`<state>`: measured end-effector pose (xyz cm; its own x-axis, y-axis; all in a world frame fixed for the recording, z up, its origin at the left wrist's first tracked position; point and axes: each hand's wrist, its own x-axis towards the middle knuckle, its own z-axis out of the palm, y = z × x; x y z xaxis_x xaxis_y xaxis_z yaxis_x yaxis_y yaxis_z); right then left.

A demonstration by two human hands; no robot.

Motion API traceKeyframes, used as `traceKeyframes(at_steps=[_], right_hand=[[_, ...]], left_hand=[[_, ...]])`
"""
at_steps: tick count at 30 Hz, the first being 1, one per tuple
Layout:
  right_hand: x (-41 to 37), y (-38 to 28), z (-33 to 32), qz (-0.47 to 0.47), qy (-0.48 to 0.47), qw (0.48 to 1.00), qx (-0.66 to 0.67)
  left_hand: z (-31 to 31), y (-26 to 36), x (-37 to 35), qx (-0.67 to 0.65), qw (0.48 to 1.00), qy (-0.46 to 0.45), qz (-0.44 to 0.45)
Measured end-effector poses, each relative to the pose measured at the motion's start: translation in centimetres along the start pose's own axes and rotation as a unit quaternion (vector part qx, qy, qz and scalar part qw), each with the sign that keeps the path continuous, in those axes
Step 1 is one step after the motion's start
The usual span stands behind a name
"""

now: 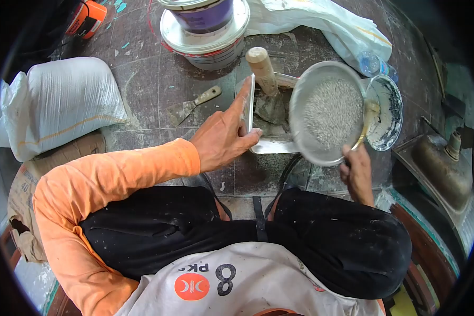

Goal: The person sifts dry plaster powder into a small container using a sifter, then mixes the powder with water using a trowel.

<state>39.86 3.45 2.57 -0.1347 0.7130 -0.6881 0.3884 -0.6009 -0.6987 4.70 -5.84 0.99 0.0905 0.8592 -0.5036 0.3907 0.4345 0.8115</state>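
Note:
A white-rimmed flat piece (250, 100), seen edge-on, is pinched between the thumb and fingers of my left hand (229, 126). My right hand (357, 171) closes on the lower rim of a round metal bowl (306, 139), tilted, with grey-white grainy material (333, 113) in it. A yellowish brush or tool (371, 113) lies along the bowl's right side; whether my right hand also grips it is unclear. Between my hands stands a wooden handle (262, 68) over a dark blade. Right of the bowl is a container (387, 110) smeared with white paste.
A putty knife (195, 104) lies left of centre. Stacked buckets (203, 45) stand at the back, an orange tub (87, 20) back left. A full white sack (68, 102) sits left, a white sheet (321, 23) and plastic bottle (371, 63) back right, a metal basin (440, 168) right.

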Motion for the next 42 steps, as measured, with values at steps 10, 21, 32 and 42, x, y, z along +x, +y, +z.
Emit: traceKeyframes(at_steps=[10,21,32,42], right_hand=[[-0.1,0.8,0.1,-0.023,0.034,0.999,-0.036],[0.4,-1.0,-1.7,-0.019,-0.010,1.000,-0.009],[0.4,0.3,0.0,0.008,-0.055,0.998,-0.040],[-0.6,-3.8,-8.3,-0.085,0.074,0.992,-0.048]], left_hand=[[-0.3,-0.5,0.2,0.005,1.000,0.006,0.003],[0.0,-0.5,0.0,0.014,1.000,0.010,0.014],[-0.4,-0.7,0.6,-0.012,1.000,0.000,0.000],[-3.7,-4.4,-0.7,0.009,0.994,0.105,-0.033]])
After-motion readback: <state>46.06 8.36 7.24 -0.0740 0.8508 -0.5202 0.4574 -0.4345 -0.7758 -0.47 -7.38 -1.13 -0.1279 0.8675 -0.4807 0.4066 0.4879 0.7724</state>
